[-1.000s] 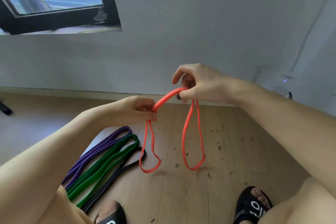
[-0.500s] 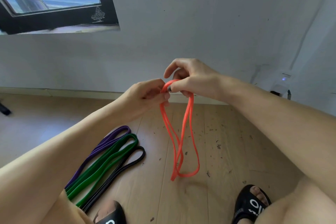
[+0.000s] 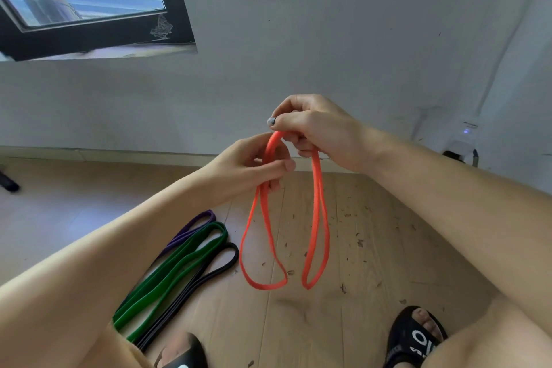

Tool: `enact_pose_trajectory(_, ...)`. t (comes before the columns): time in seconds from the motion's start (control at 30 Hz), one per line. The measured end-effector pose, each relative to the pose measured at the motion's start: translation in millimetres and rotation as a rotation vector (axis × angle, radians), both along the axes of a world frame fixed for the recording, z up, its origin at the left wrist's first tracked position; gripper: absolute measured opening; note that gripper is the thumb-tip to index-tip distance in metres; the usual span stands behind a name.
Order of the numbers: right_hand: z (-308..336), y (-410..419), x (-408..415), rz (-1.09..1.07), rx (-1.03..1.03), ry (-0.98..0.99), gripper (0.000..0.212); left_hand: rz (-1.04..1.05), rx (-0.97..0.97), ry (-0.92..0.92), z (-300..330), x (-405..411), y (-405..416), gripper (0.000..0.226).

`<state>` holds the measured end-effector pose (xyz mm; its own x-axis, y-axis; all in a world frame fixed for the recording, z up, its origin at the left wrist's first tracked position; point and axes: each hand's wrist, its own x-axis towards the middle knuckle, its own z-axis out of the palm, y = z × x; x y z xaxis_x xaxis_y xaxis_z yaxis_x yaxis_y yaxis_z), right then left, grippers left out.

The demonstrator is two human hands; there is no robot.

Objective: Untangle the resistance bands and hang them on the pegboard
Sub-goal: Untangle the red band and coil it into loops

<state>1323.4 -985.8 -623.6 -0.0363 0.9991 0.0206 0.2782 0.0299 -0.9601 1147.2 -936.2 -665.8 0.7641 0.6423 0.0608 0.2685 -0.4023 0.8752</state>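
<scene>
Both hands, left hand (image 3: 254, 167) and right hand (image 3: 313, 131), are pinching the limp, stretchy orange band (image 3: 318, 218) at its doubled top.

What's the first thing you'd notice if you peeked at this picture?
The bright orange band, held up mid-picture by both hands, left hand and right hand, hangs in two loops above the wooden floor. At lower left, purple band, green band and black band lie side by side.

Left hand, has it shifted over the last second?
Yes. The left hand has risen from over the floorboards to the skirting board line, closing toward the right hand on the orange band.
</scene>
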Motion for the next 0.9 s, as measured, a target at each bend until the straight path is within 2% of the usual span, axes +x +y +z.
enact_pose_trajectory(0.17,0,1,-7,-0.033,0.033,0.017,0.008,0.027,-0.128,-0.018,-13,7,4,0.027)
enact_pose_trajectory(0.33,-4,2,-12,-0.081,0.047,0.029,0.011,0.054,-0.115,-0.029,-20,15,0,0.021)
enact_pose_trajectory(0.7,-3,4,-13,-0.141,0.052,0.122,0.013,0.089,-0.167,-0.207,-25,26,-2,0.016)
enact_pose_trajectory(0.9,-3,5,-12,-0.169,0.047,0.202,0.013,0.075,-0.171,-0.168,-23,27,-4,0.016)
